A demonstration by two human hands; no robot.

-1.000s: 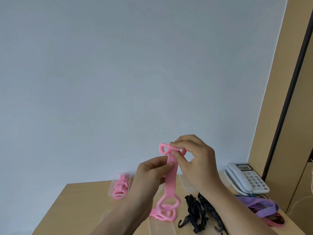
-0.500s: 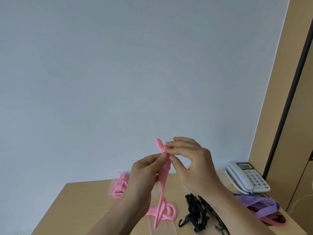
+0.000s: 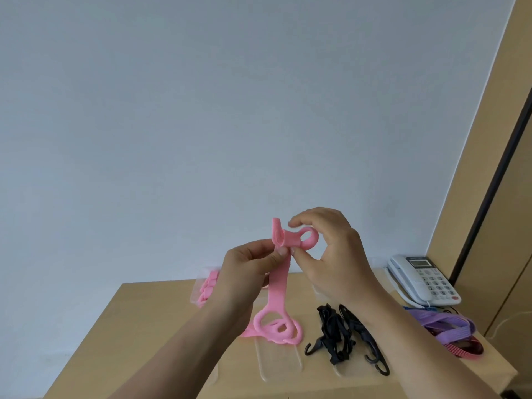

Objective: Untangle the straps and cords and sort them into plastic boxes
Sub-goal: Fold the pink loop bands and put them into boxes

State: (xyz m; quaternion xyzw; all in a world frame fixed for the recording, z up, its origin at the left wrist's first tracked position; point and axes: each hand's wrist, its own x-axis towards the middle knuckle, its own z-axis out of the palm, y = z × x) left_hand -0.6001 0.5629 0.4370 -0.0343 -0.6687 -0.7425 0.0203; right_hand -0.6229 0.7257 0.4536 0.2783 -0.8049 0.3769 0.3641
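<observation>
Soft even daylight — slightly blurred.

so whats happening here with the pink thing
A person holds a pink strap up over a wooden table. The left hand pinches it just below the top, while the right hand folds the looped top end over. Its lower loops hang down by more pink straps on the table. A clear box at the back already holds pink pieces. Black hooked cords and purple straps lie loose on the table, with a phone behind them.
</observation>
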